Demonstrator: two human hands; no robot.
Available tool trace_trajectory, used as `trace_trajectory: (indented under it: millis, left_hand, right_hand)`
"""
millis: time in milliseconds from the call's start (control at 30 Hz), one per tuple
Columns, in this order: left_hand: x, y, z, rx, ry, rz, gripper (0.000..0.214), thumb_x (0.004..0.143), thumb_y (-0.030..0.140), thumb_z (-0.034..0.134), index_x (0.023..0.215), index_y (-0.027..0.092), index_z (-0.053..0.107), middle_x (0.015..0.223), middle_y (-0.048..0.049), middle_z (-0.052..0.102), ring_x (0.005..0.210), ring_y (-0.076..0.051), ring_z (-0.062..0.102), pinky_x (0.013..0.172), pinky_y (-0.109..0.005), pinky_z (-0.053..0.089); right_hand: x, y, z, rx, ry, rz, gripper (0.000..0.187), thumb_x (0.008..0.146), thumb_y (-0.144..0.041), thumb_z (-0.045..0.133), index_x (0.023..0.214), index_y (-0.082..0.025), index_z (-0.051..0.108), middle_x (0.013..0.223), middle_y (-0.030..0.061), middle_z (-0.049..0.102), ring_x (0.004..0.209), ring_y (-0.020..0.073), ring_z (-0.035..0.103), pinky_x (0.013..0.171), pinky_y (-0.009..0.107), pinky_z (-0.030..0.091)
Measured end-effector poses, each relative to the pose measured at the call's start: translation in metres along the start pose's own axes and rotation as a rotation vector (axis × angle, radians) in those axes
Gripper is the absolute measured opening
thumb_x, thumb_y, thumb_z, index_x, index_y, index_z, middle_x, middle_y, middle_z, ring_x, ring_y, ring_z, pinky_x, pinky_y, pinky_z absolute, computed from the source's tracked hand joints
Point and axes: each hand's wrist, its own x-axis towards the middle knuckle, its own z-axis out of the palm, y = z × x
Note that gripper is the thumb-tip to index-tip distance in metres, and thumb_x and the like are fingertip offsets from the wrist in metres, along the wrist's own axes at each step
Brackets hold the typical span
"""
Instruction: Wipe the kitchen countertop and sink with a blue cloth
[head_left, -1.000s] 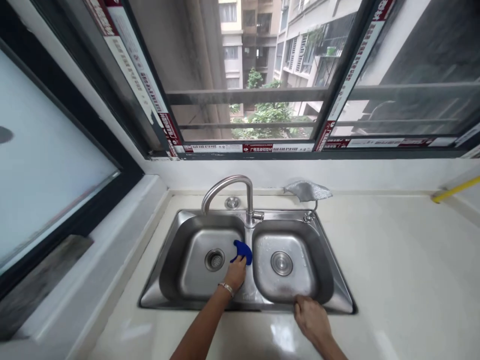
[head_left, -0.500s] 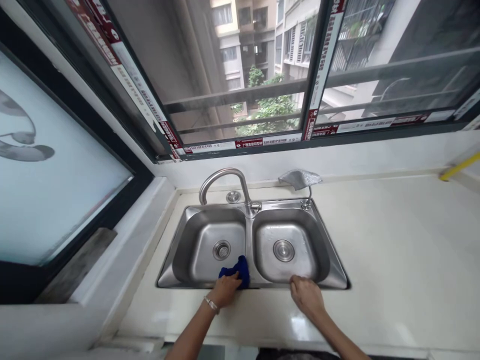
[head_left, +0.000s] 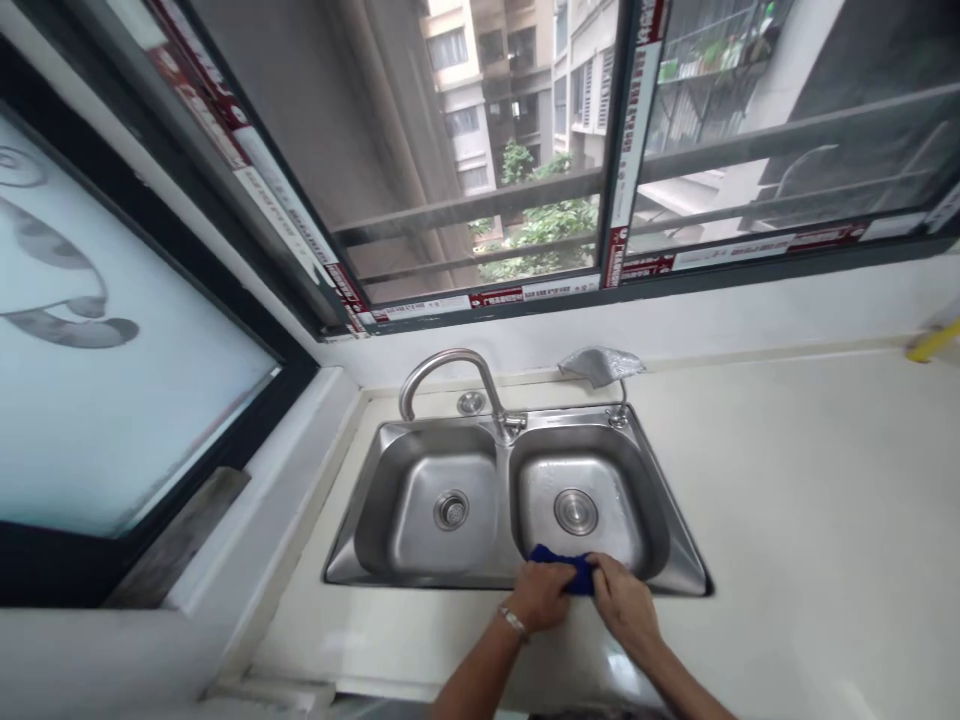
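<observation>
A dark blue cloth (head_left: 577,576) is bunched between my two hands at the front rim of the right basin. My left hand (head_left: 541,594), with a bracelet at the wrist, is closed on the cloth's left part. At the cloth's right end, the fingers of my right hand (head_left: 621,598) are closed on its edge. Below the cloth lies the stainless steel double sink (head_left: 480,578). Its right basin holds a round drain strainer (head_left: 576,511), and another drain (head_left: 451,510) sits in the left basin. Parts of the cloth are hidden under my fingers.
A curved steel faucet (head_left: 457,356) rises behind the sink, its spout over the left basin. Behind the right basin stands a dispenser (head_left: 619,405) topped with silvery wrapping (head_left: 601,365). Pale countertop (head_left: 795,480) surrounds the sink. A window frame (head_left: 487,300) runs behind, and a yellow pipe (head_left: 932,343) shows at right.
My left hand has moved right with the blue cloth, from the left basin's front edge to the right basin's. My right hand now grips the cloth too. The view has shifted slightly.
</observation>
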Motion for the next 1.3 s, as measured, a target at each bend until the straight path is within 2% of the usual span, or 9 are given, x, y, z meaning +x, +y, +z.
trace_trajectory:
  millis: [133, 333, 467, 633, 767, 867, 967, 1067, 1300]
  left_hand:
    - [-0.014, -0.014, 0.001, -0.073, -0.013, -0.005, 0.051, 0.085, 0.017, 0.054, 0.133, 0.028, 0.062, 0.148, -0.0025, 0.062, 0.132, -0.025, 0.061, 0.113, -0.041, 0.050]
    - [-0.090, -0.084, -0.015, -0.113, -0.008, -0.201, 0.061, 0.081, 0.008, 0.048, 0.138, 0.025, 0.060, 0.154, -0.0033, 0.056, 0.139, -0.025, 0.055, 0.118, -0.044, 0.046]
    - [-0.114, -0.118, -0.022, -0.105, -0.012, -0.322, 0.062, 0.082, 0.004, 0.046, 0.139, 0.025, 0.060, 0.152, -0.0032, 0.058, 0.139, -0.021, 0.055, 0.120, -0.036, 0.043]
    - [-0.128, -0.163, -0.026, -0.049, -0.030, -0.519, 0.046, 0.093, 0.009, 0.052, 0.136, 0.023, 0.060, 0.146, -0.0080, 0.061, 0.131, -0.025, 0.060, 0.113, -0.050, 0.051]
    - [-0.165, -0.212, -0.037, 0.026, -0.014, -0.697, 0.037, 0.097, 0.020, 0.059, 0.134, 0.018, 0.061, 0.146, -0.0125, 0.060, 0.132, -0.027, 0.059, 0.114, -0.053, 0.049]
    - [-0.195, -0.239, -0.045, 0.079, 0.003, -0.800, 0.038, 0.096, 0.019, 0.061, 0.134, 0.018, 0.061, 0.152, -0.0126, 0.055, 0.137, -0.027, 0.055, 0.118, -0.054, 0.045]
    - [-0.209, -0.250, -0.044, 0.136, 0.037, -0.876, 0.044, 0.095, 0.011, 0.057, 0.138, 0.019, 0.059, 0.162, -0.0120, 0.044, 0.147, -0.027, 0.044, 0.125, -0.053, 0.036]
    - [-0.209, -0.251, -0.040, 0.174, 0.073, -0.925, 0.050, 0.095, 0.008, 0.054, 0.144, 0.019, 0.055, 0.166, -0.0119, 0.037, 0.152, -0.027, 0.037, 0.128, -0.051, 0.031]
    - [-0.201, -0.237, -0.043, 0.133, 0.012, -0.976, 0.039, 0.098, 0.029, 0.060, 0.135, 0.019, 0.062, 0.155, -0.0131, 0.052, 0.134, -0.027, 0.058, 0.116, -0.052, 0.047]
  right_hand:
    - [-0.004, 0.015, 0.009, 0.011, 0.052, -0.054, 0.047, 0.098, -0.036, 0.030, 0.111, -0.020, 0.072, 0.107, 0.0081, 0.079, 0.097, 0.0229, 0.076, 0.085, 0.034, 0.058]
    - [-0.008, 0.018, 0.008, -0.050, 0.030, -0.084, 0.044, 0.098, -0.036, 0.032, 0.110, -0.022, 0.072, 0.105, 0.0073, 0.080, 0.090, 0.0224, 0.077, 0.077, 0.033, 0.059]
    - [-0.009, 0.017, 0.006, -0.053, 0.016, -0.081, 0.044, 0.098, -0.037, 0.033, 0.110, -0.021, 0.071, 0.104, 0.0077, 0.080, 0.091, 0.0229, 0.077, 0.079, 0.033, 0.060]
    - [-0.008, 0.020, 0.009, -0.066, 0.003, -0.065, 0.044, 0.096, -0.037, 0.033, 0.109, -0.020, 0.072, 0.106, 0.0082, 0.080, 0.094, 0.0233, 0.077, 0.082, 0.034, 0.059]
    - [-0.007, 0.022, 0.010, -0.081, -0.035, -0.041, 0.045, 0.096, -0.039, 0.032, 0.109, -0.022, 0.072, 0.109, 0.0077, 0.079, 0.098, 0.0238, 0.076, 0.083, 0.034, 0.058]
    - [-0.007, 0.019, 0.008, -0.112, -0.077, -0.002, 0.047, 0.097, -0.039, 0.030, 0.111, -0.022, 0.071, 0.108, 0.0087, 0.079, 0.097, 0.0248, 0.076, 0.083, 0.035, 0.057]
    - [-0.007, 0.014, 0.005, -0.161, -0.103, 0.027, 0.047, 0.098, -0.038, 0.030, 0.111, -0.021, 0.071, 0.106, 0.0096, 0.079, 0.094, 0.0250, 0.076, 0.081, 0.034, 0.056]
    - [-0.007, 0.010, 0.002, -0.194, -0.115, 0.009, 0.045, 0.099, -0.035, 0.031, 0.110, -0.020, 0.072, 0.106, 0.0093, 0.078, 0.093, 0.0238, 0.075, 0.080, 0.033, 0.054]
    - [-0.004, 0.002, -0.003, -0.244, -0.099, -0.017, 0.039, 0.100, -0.027, 0.036, 0.109, -0.020, 0.073, 0.103, 0.0085, 0.078, 0.090, 0.0219, 0.074, 0.079, 0.030, 0.052]
